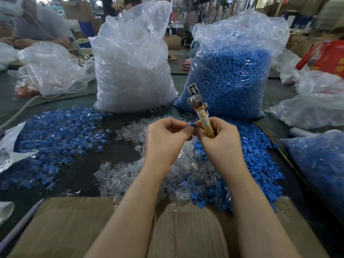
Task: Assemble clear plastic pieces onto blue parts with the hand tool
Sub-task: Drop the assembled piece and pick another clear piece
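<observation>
Head view: left hand [163, 138] pinches blue part [192, 125]; right hand [219, 140] grips hand tool [200, 110].

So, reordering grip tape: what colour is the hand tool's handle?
Yellowish-cream handle, seen in the head view.

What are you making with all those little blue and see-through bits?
A person is putting small plastic parts together at a table. The right hand holds a hand tool upright by its taped handle, and the left hand pinches a small blue part beside it. Loose clear pieces and blue parts lie heaped on the table, with a big bag of clear pieces and a big bag of blue parts behind.
</observation>
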`<state>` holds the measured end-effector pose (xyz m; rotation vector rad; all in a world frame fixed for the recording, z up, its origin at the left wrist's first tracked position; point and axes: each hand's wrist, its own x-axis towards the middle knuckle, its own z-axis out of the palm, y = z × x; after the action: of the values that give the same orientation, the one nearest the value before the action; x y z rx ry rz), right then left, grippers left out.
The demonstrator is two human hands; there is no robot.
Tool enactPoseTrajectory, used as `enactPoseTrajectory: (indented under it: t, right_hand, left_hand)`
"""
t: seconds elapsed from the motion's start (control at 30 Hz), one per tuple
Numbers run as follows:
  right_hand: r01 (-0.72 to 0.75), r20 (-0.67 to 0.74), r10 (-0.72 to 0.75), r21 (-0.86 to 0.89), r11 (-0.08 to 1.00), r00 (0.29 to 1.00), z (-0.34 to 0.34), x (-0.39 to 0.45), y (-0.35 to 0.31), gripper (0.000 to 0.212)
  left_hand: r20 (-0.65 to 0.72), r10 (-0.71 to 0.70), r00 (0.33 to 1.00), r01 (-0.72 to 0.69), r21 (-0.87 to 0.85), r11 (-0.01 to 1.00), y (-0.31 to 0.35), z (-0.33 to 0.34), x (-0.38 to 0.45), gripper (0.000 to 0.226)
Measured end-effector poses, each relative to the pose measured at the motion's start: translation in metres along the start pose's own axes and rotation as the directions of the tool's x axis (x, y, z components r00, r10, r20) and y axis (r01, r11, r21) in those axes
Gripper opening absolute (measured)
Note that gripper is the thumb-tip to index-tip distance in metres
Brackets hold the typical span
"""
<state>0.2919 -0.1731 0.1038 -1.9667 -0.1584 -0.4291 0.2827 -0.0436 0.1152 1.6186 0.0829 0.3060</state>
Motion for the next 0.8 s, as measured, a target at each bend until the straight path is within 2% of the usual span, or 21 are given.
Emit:
enactPoseTrajectory:
  t: [0.13, 0.4, 0.6, 0.8]
  right_hand:
    - [-0.079, 0.106, 0.074, 0.051, 0.996, 0.992, -0.003, 0.000, -0.005, 0.018]
    - [-0.204, 0.351, 0.204, -0.035, 0.978, 0.914, -0.024, 0.001, 0.002, 0.006]
    - [-0.167, 0.464, 0.208, -0.129, 0.977, 0.861, -0.028, 0.001, 0.003, 0.007]
    - [-0.140, 0.491, 0.193, -0.143, 0.980, 0.850, -0.027, 0.001, 0.005, 0.009]
  left_hand:
    - [-0.032, 0.033, 0.999, -0.032, 0.034, 0.999, -0.004, -0.001, 0.001, 0.007]
    - [-0.053, 0.060, 0.997, -0.065, -0.081, 0.995, -0.007, -0.012, 0.008, 0.009]
    - [-0.075, 0.100, 0.992, -0.111, -0.159, 0.981, -0.008, -0.015, 0.011, 0.012]
    - [-0.075, 0.124, 0.990, -0.136, -0.194, 0.972, -0.008, -0.017, 0.013, 0.014]
